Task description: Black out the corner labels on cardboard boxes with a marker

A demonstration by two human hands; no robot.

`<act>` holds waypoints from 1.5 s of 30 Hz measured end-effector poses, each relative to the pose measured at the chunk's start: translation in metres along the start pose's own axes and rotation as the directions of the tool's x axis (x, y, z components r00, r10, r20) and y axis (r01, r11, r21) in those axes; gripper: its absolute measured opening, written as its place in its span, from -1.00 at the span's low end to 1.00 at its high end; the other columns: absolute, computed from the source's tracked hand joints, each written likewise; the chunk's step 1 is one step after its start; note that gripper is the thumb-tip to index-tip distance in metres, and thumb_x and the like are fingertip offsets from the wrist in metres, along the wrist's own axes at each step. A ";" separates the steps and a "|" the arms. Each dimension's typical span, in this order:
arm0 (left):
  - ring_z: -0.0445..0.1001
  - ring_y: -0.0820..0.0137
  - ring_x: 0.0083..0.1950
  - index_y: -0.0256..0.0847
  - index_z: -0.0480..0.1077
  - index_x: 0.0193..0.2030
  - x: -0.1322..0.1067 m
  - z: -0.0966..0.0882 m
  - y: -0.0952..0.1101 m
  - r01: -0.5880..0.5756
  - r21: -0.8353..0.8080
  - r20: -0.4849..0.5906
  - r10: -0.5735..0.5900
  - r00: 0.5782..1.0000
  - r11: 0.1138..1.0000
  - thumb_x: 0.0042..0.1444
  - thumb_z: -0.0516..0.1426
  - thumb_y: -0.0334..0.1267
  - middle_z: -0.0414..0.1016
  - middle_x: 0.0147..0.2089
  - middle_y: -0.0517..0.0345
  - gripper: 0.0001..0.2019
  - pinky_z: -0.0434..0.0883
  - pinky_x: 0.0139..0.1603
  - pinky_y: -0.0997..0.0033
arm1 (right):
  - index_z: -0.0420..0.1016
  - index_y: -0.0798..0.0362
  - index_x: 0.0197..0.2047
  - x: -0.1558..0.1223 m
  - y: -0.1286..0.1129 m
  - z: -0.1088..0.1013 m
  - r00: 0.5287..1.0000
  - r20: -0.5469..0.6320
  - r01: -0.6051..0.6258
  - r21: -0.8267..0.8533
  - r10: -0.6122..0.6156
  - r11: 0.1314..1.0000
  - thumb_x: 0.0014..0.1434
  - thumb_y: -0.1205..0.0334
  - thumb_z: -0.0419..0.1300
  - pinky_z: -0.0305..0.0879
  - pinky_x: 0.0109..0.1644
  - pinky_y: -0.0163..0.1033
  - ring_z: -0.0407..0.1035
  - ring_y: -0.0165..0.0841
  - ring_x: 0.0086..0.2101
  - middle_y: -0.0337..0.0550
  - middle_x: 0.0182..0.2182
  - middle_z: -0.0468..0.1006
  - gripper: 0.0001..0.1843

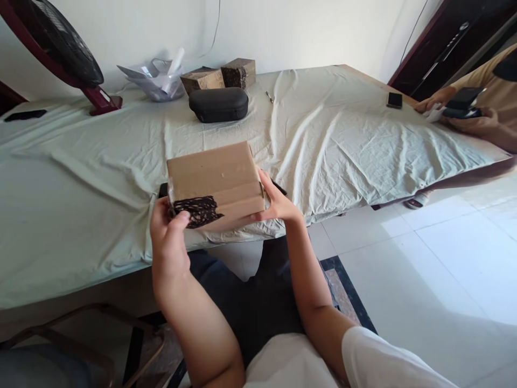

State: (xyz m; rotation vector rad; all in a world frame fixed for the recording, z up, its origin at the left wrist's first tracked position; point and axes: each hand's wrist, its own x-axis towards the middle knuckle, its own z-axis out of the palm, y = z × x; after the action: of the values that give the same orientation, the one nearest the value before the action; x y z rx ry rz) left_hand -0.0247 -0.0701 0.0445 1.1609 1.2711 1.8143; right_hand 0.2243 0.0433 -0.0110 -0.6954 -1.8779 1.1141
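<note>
Two hands to log. Left hand (167, 231): clamped on the near left corner of a brown rectangular cardboard box (214, 175), beside a black scribbled patch (202, 209) on its near side. Right hand (278, 202): spread around the right end of the same box, clamped there too. Position of box: above the near edge of a pale green cloth-covered table (89, 215); cannot tell contact with the table beneath.

Far side, left to right: dark red fan with black grille (97, 97), translucent plastic container with white contents (165, 89), two small brown cardboard boxes (241, 73) with dark markings, and, just nearer, a black oblong case (218, 105). At far right: another person (501, 116) with a dark box (464, 99).

Step in hand, as judged: steadying and handling the box two-handed, near the body. Next move, as judged: calls for even pressure at both ends and support from below, to avoid slipping or tipping over the near table edge.
</note>
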 end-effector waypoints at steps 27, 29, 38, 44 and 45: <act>0.56 -0.02 0.39 0.02 0.44 0.40 0.025 -0.005 -0.082 0.058 -0.090 0.028 -0.056 0.998 0.994 -0.04 0.43 0.05 0.61 0.31 -0.01 -0.19 0.56 0.42 -0.01 | 0.49 0.18 0.40 0.036 0.049 0.008 0.720 -0.604 -0.694 -0.635 0.342 0.340 0.53 0.24 0.15 0.32 0.35 0.13 0.39 0.13 0.32 0.33 0.36 0.51 -0.55; 0.55 -0.02 0.40 -0.01 0.45 0.38 0.025 -0.005 -0.082 0.045 -0.108 0.033 -0.041 0.999 0.993 -0.02 0.44 0.05 0.61 0.30 -0.01 -0.21 0.53 0.44 0.00 | 0.55 0.19 0.29 0.048 0.054 0.004 0.730 -0.576 -0.677 -0.684 0.368 0.271 0.57 0.27 0.07 0.33 0.29 0.05 0.43 0.08 0.27 0.34 0.30 0.54 -0.63; 0.57 -0.02 0.36 -0.12 0.41 0.41 0.024 -0.003 -0.081 0.055 -0.151 0.029 -0.051 0.998 0.987 0.01 0.45 -0.02 0.57 0.38 -0.10 -0.19 0.53 0.40 0.00 | 0.49 0.14 0.20 0.055 0.060 -0.002 0.791 -0.503 -0.603 -0.738 0.348 0.304 0.63 0.27 -0.08 0.34 0.09 -0.12 0.56 -0.09 0.08 0.17 0.16 0.67 -0.66; 0.58 0.03 0.30 -0.14 0.44 0.38 0.024 -0.002 -0.076 0.075 -0.154 0.019 -0.073 0.997 0.985 -0.01 0.45 -0.05 0.60 0.34 -0.10 -0.21 0.54 0.34 0.06 | 0.47 0.11 0.16 0.053 0.057 -0.001 0.783 -0.515 -0.615 -0.725 0.347 0.311 0.65 0.24 -0.12 0.33 0.02 -0.14 0.61 -0.09 0.03 0.14 0.11 0.71 -0.65; 0.58 0.04 0.29 -0.14 0.44 0.37 0.023 -0.002 -0.075 0.074 -0.160 0.016 -0.072 0.997 0.984 -0.01 0.45 -0.06 0.60 0.33 -0.10 -0.22 0.54 0.33 0.08 | 0.47 0.11 0.16 0.053 0.057 -0.001 0.783 -0.515 -0.615 -0.725 0.347 0.311 0.65 0.24 -0.12 0.33 0.02 -0.14 0.61 -0.09 0.03 0.14 0.11 0.72 -0.65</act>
State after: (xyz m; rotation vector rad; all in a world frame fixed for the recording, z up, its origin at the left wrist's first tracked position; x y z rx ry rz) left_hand -0.0353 -0.0254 -0.0192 1.0209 1.1249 1.8182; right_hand 0.2007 0.1109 -0.0418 -2.0395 -1.9518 0.1864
